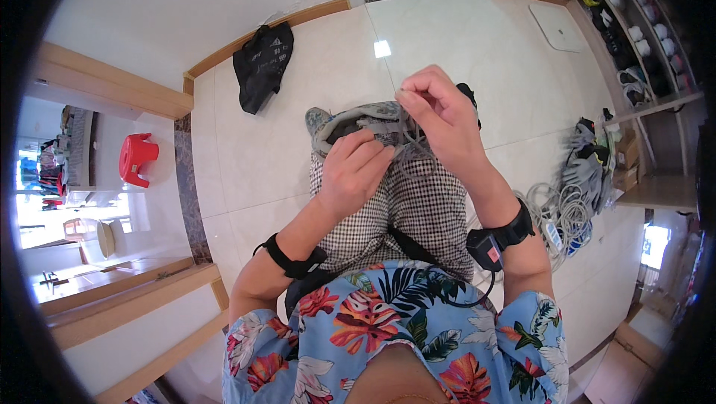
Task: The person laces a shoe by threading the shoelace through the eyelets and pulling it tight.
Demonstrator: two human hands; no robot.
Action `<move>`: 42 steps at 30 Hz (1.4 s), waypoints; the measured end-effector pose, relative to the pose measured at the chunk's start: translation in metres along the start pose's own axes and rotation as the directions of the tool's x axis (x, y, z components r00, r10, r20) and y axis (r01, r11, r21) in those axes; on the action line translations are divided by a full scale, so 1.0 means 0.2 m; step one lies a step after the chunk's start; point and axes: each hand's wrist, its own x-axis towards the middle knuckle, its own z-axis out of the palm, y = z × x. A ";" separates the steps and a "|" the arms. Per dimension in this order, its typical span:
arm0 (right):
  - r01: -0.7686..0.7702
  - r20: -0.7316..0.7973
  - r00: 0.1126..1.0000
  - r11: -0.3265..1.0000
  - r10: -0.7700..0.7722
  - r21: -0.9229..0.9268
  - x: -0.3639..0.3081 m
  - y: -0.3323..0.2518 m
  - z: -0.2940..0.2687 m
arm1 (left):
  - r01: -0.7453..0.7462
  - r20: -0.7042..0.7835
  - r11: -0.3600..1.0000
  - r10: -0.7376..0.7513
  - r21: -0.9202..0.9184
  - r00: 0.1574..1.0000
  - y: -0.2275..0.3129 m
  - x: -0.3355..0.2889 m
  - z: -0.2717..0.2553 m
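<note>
Grey shoe lies just beyond left hand (grip unclear), lace pinched in right hand.

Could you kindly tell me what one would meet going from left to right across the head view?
Red stool, black bag, left hand, right hand, coiled cable, shelved shoes.

Black bag near the far-left corner of the floor, flat white panel near its far-right corner, coiled cable toward its right edge, red stool beyond the dark strip
</note>
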 end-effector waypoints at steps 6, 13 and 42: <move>-0.404 0.209 0.915 0.782 0.346 0.476 -0.10 -0.06 -0.09 | 0.000 0.003 1.000 0.000 -0.023 1.000 0.00 0.01 0.01; -0.385 0.209 0.919 0.878 0.335 0.284 -0.18 -0.20 -0.16 | -0.021 0.044 0.996 0.024 -0.083 0.999 0.01 0.02 0.01; -0.260 0.201 0.964 0.790 0.176 0.556 -0.07 -0.28 -0.17 | -0.005 0.073 0.991 0.015 -0.135 0.997 0.05 -0.02 -0.02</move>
